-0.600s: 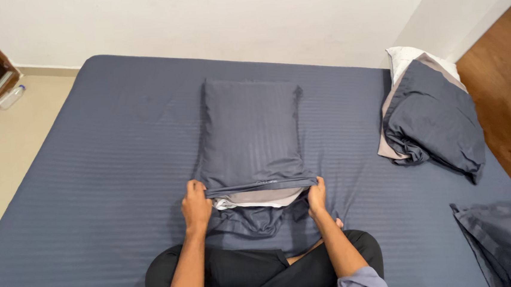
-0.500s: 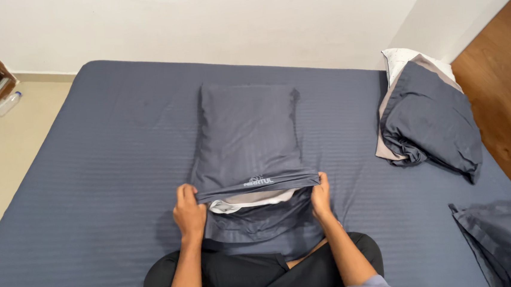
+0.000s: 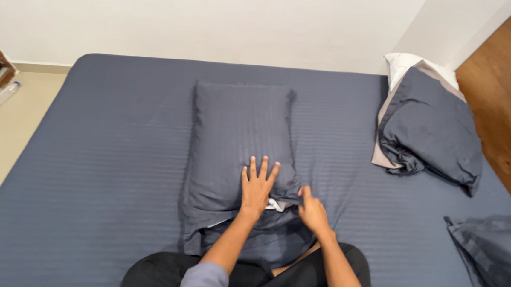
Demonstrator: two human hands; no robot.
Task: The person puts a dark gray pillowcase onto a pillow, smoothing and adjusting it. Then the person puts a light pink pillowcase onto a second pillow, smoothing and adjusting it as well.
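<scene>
Pressing L hand [image 3: 257, 187] flat on pillow [image 3: 240, 144], R hand [image 3: 312, 210] at its open edge.

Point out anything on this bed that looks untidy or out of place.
The pillow at the right edge is only half in its grey case, its white end poking out. On the middle pillow, a white bit shows at the open end between the left hand and right hand.

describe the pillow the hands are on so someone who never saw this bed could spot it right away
On the big bed with the slate-blue striped sheet, look to the middle, just ahead of the seated person's knees. The pillow lies there lengthwise in a matching blue case, with the left hand flat on its near end and the right hand at its open edge. The other pillow, by the right wall, is half uncovered.
</scene>
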